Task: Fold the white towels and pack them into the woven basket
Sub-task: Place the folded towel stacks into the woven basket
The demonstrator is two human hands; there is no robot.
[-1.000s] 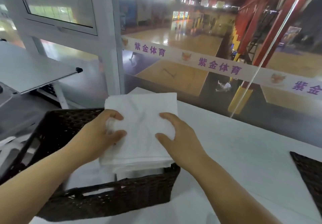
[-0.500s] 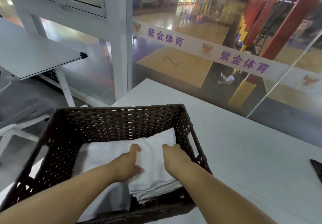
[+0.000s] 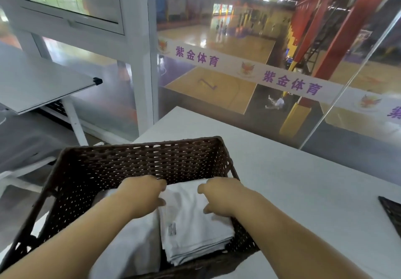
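a dark brown woven basket [image 3: 138, 161] stands on the near left part of a white table [image 3: 282, 181], its long far wall facing the glass, and both bare forearms reach down into it from the near edge. a folded white towel [image 3: 191, 224] lies in the right half of the basket, its layered edges stacked toward the near wall and its right side against the right wall; a small grey label [image 3: 172, 228] shows on its top. the left hand [image 3: 141, 194] sits at the towel's far left corner, knuckles up, fingers curled down over the edge and thumb lying on the top layer, so it grasps the cloth, though the fingertips are hidden. the right hand [image 3: 219, 196] is at the far right corner, its fingers bent down between the towel and the basket wall with the thumb on top, likewise gripping the towel with the tips out of sight. a second white towel [image 3: 134, 248] lies just beside it in the left half, partly under the left forearm. at the right edge of the table, well apart, the corner of another dark woven piece [image 3: 392, 211] shows. beyond the table a glass pane carries a white strip with purple characters [image 3: 290, 83], with a sports court behind, and a white board on a stand [image 3: 39, 87] is off to the left
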